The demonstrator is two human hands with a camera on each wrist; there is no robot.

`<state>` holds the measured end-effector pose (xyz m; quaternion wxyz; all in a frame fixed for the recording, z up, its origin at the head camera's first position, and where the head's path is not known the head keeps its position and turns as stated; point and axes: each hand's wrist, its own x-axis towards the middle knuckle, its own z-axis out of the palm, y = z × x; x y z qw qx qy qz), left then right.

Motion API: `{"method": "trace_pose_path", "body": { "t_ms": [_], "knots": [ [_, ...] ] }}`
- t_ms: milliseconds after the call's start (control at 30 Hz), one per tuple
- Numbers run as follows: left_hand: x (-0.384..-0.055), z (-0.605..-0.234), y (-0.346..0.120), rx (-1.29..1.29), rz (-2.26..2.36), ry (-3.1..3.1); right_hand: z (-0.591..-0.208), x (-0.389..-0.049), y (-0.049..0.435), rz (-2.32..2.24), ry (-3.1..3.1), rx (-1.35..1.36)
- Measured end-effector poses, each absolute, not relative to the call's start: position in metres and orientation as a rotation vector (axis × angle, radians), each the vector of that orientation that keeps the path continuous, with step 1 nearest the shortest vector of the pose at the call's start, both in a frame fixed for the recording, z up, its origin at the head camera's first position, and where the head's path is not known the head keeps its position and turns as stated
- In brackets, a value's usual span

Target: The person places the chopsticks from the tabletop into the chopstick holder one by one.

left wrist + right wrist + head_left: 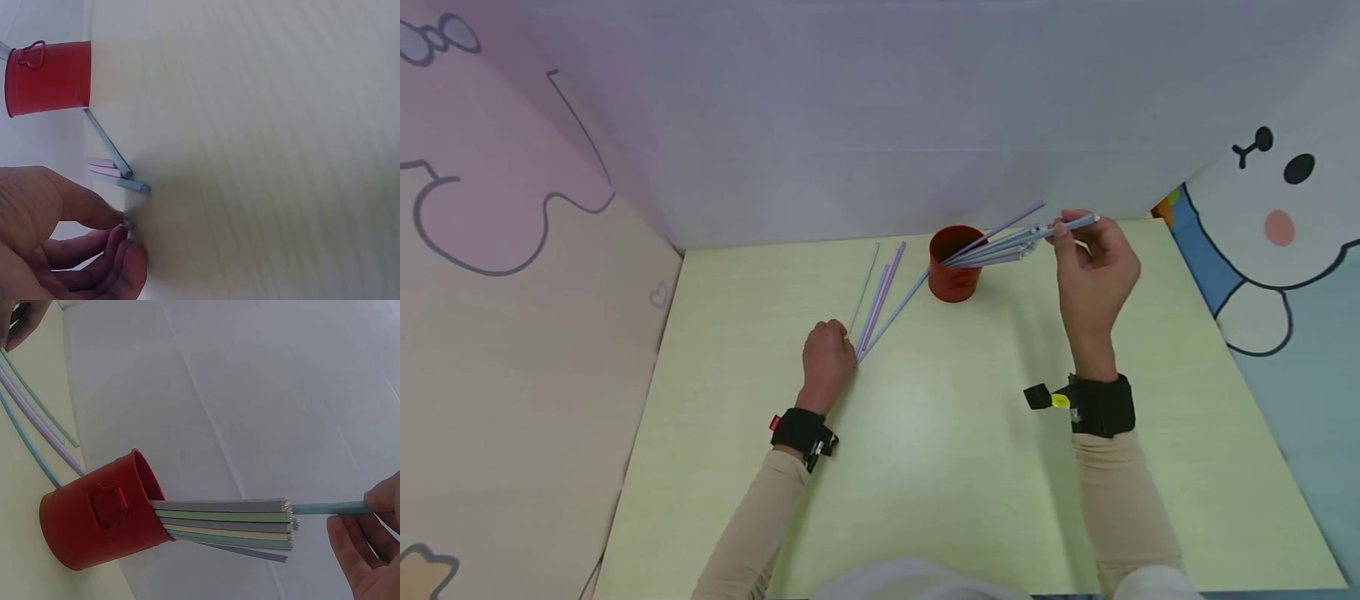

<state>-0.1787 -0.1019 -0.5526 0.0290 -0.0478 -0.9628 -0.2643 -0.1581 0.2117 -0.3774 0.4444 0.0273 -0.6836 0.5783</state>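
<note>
My right hand (pixel 1097 267) pinches the upper end of a thin, straw-like blue stick (pixel 322 508) between thumb and fingertips. That stick reaches past a pastel bundle of similar sticks (pixel 225 519) that leans out of a small red bucket (pixel 953 285). The lower ends inside the bucket are hidden. Down on the table, my left hand (pixel 829 362) pinches the near end of a pale green stick (pixel 865 283). Beside it lie several loose purple and blue sticks (pixel 883 292), one blue one (pixel 107 144) reaching to the bucket's base.
The pale wooden table (pixel 925 483) carries all of this. A white cloth wall (pixel 865 125) rises behind the bucket, and cartoon-printed panels (pixel 1285 292) stand at both sides. One purple stick (pixel 1018 218) juts out of the bucket higher than the bundle.
</note>
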Motion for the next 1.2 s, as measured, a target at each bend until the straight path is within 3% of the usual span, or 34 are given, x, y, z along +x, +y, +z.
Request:
{"method": "trace_pose_path", "body": {
  "t_ms": [567,1200],
  "knots": [
    [-0.168,-0.541,-0.111,0.082,-1.103,-3.093,-0.394,-0.156,0.202,1.386,-1.816,-0.082],
    [-0.135,-0.532,-0.132,-0.148,-1.385,-2.907,-0.437,-0.118,0.173,1.538,-1.79,-0.064]
  ]
}}
